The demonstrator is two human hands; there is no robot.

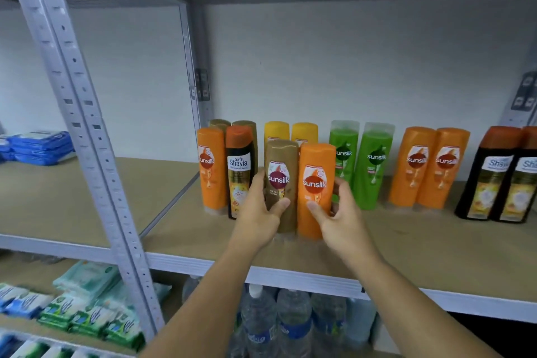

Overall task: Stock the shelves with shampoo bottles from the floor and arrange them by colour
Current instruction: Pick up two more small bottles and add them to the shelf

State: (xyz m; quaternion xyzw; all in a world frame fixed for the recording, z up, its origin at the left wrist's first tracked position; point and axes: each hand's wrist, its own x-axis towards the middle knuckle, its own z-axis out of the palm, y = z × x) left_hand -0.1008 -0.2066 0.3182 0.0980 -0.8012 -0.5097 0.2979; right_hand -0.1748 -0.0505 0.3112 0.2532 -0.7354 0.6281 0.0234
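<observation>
Head view: a brown bottle (281, 183) and an orange bottle (315, 189) are held upright and touching, just in front of the yellow pair (276, 131), and appear to stand on the shelf (406, 241). The brown one is gripped by the left hand (258, 212) and the orange one by the right hand (340, 215). On each hand the fingers (280, 206) are curled round the bottle's body, with the thumb laid across the front. Sorting by colour seems to be the step in hand. The brown bottle would best be carried to the brown pair (245, 128), left of the yellow pair at the back. A lone orange bottle (211, 168) and a black bottle (239, 171) stand in front of that pair, so they should be cleared first or the bottle lifted over them. The orange bottle would be better set with the orange pair (430, 166), right of the yellow pair beyond the green pair (360, 163). Each bottle should be lifted clear, not slid, since close neighbours could be toppled. Labels should be kept facing front.
</observation>
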